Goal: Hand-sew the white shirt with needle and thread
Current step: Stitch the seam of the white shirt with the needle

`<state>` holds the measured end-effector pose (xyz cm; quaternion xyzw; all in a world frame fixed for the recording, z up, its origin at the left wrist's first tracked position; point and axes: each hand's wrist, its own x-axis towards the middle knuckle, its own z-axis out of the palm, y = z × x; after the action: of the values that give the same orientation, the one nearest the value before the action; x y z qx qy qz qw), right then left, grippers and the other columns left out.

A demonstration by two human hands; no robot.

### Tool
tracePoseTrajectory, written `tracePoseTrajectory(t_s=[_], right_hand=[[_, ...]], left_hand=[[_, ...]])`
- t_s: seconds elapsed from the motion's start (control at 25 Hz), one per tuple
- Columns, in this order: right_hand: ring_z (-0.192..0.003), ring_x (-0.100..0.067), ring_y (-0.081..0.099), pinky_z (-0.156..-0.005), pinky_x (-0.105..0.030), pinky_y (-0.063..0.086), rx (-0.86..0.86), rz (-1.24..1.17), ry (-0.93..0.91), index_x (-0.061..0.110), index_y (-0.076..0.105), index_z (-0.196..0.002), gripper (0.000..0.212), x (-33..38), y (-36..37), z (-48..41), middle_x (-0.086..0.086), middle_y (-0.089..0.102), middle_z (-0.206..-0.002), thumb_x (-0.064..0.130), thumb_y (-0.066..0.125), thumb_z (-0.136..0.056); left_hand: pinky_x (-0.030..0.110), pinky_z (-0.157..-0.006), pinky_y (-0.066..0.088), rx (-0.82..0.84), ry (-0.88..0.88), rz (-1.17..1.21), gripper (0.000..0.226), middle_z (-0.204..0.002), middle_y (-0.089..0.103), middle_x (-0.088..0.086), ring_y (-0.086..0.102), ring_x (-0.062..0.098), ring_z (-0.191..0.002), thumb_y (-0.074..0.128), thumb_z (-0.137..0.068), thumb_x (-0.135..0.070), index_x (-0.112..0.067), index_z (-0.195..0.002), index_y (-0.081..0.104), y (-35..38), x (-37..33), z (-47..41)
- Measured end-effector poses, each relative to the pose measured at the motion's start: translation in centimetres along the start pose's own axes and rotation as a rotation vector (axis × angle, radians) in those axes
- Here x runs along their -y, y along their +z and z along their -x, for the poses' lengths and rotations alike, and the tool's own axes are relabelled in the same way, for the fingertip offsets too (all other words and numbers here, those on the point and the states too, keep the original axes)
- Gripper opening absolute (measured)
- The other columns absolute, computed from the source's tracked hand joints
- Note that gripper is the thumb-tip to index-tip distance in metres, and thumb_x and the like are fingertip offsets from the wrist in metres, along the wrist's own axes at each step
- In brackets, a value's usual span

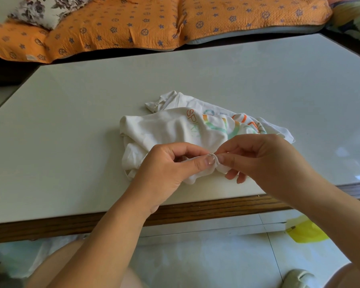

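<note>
A crumpled white shirt (170, 132) with a colourful print lies at the middle of the pale counter (71, 121). At its 6 o'clock edge, the left hand (170, 169) pinches a small fold of the cloth between thumb and forefinger, its grip narrow. The right hand (264, 159), reaching in from 3 o'clock, nips the same fold with its fingertips. Any needle there is too small to make out. An orange patterned quilt (133, 23) lies beyond the counter at 12 o'clock.

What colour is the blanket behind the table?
The blanket is orange with small blue stars and wheels, head view.
</note>
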<state>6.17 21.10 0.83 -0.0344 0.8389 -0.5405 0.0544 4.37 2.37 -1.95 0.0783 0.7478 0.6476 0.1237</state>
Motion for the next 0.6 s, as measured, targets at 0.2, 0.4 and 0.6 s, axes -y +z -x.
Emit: tracePoseTrajectory(t_s=[0.2,0.4,0.6], right_hand=[[-0.062,-0.009,0.068,-0.057,-0.018,0.055,0.007,0.0,0.004,0.024,0.075,-0.078,0.011,0.14,0.02,0.14,0.003,0.072,-0.067,0.017,0.07,-0.085],[-0.057,-0.007,0.067,-0.056,-0.014,0.052,0.003,-0.044,0.003,0.021,0.074,-0.083,0.01,0.23,-0.01,0.31,0.002,0.073,-0.068,0.013,0.07,-0.085],[-0.058,-0.001,0.066,-0.06,-0.012,0.05,-0.016,0.015,-0.06,0.033,0.072,-0.087,0.017,0.32,0.46,0.61,0.01,0.072,-0.07,0.017,0.065,-0.087]], left_hand=[[0.055,-0.096,0.049,0.024,-0.019,0.009,0.032,-0.098,0.07,0.025,0.063,0.046,-0.096,0.08,-0.06,-0.048,-0.026,-0.083,0.079,0.04,0.05,-0.06],[0.055,-0.097,0.048,0.03,-0.032,0.018,0.027,-0.097,0.072,0.022,0.06,0.047,-0.101,0.087,-0.065,-0.042,-0.024,-0.084,0.079,0.05,-0.01,-0.03],[0.051,-0.098,0.049,0.025,-0.048,0.037,0.025,-0.092,0.075,0.014,0.067,0.038,-0.101,0.08,-0.061,-0.039,-0.023,-0.08,0.079,0.3,-0.12,-0.02]])
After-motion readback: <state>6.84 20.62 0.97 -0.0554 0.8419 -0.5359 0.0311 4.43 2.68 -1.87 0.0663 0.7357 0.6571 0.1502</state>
